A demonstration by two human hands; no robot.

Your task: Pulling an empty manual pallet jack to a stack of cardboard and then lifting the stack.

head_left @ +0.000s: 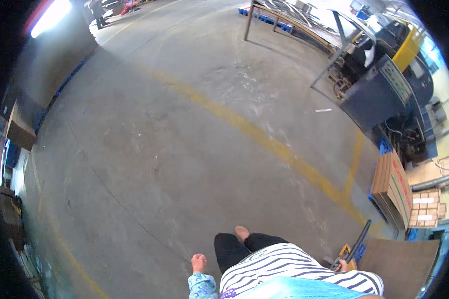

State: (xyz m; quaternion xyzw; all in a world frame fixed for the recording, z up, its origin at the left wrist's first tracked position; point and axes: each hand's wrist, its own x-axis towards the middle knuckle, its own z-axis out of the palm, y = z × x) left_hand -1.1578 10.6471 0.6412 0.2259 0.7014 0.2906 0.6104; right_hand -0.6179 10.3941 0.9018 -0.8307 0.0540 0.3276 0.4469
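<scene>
My left hand (198,263) hangs beside my left hip, coming out of a blue patterned sleeve, its fingers curled in with nothing showing in them. At my right side, my right hand (342,266) is closed on a black handle (359,239), a long curved bar that slants up and away from me. A yellow-orange part (345,251) sits beside the handle, close to my fingers. My striped top hides part of the right arm, and what the handle joins onto is mostly hidden. Behind it, brown cardboard sheeting (404,259) lies at the right.
A yellow line (239,122) crosses the concrete floor diagonally. Flat cardboard stacks (391,189) stand at the right, near a dark machine (376,99). A long table (294,22) with metal strips is far ahead. Tall grey panels (60,55) line the left, and a person (97,12) stands far off.
</scene>
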